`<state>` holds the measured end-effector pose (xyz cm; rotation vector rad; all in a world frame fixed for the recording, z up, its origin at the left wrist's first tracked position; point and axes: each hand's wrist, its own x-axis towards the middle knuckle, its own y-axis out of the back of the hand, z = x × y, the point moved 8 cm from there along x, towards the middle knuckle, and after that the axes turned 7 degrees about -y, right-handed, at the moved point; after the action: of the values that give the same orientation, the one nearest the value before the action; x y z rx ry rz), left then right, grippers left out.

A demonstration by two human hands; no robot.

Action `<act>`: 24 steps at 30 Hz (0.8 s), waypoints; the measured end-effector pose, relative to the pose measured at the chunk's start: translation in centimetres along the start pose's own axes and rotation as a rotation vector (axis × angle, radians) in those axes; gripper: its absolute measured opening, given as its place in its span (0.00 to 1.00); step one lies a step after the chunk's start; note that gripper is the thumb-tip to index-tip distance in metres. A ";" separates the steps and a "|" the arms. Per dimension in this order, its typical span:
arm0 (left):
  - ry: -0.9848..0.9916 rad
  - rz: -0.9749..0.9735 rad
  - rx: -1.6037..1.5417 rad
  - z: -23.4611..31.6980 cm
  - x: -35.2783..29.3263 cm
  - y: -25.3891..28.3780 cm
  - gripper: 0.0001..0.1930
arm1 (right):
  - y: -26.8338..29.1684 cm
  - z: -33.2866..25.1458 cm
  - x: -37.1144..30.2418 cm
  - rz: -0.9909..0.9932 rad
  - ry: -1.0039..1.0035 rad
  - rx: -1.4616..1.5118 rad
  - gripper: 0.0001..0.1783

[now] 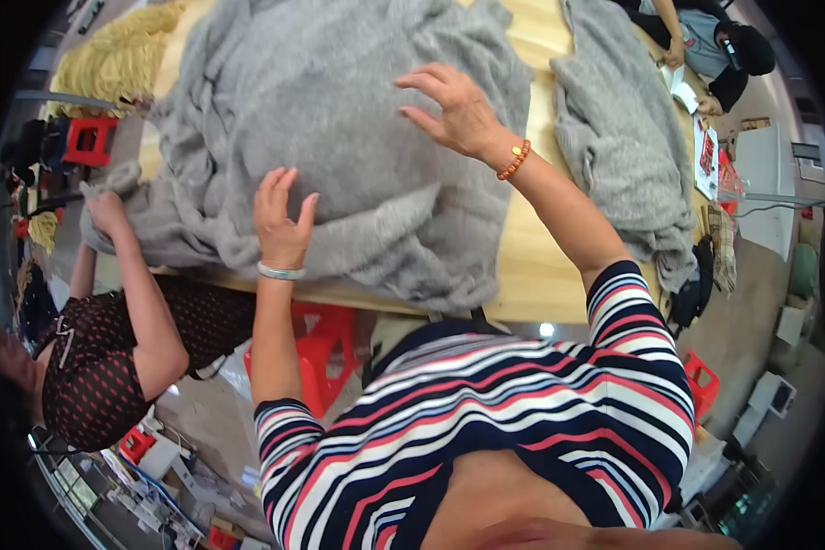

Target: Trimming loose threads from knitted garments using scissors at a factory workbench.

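A large grey knitted fabric (330, 119) lies rumpled over the table in front of me, one edge folded over near the front. My left hand (282, 220) is above its near part, fingers spread, a pale bangle at the wrist. Farther out and to the right, my right hand (454, 110) hovers over the same cloth with its fingers apart; a beaded bracelet circles that wrist. Neither hand holds anything. Whether any fingertip touches the knit, I cannot tell.
At my left a co-worker's hand (110, 215) grips the fabric's edge. Another grey knit piece (619, 137) lies along the right of the wooden table (541, 266). Yellow material (119, 50) is heaped at far left. Red stools (325, 353) stand below; another person (706, 46) sits at far right.
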<state>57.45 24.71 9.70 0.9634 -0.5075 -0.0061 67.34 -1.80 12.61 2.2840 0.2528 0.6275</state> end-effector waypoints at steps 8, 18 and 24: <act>-0.088 -0.143 0.169 -0.8 -12.0 -1.5 0.38 | -7.5 -6.2 -11.6 -0.269 0.229 -0.035 0.26; -0.092 -0.204 0.430 -10.5 -10.0 -2.2 0.34 | 5.2 4.0 -14.6 -0.047 -0.686 0.879 0.13; 0.219 -0.309 0.249 -10.5 -7.4 -1.1 0.21 | 22.6 6.3 -22.3 0.367 -0.682 0.772 0.14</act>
<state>55.51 33.91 0.94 1.2631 -0.1551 -0.1168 51.19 -29.58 16.72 3.1625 -0.3232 -0.1633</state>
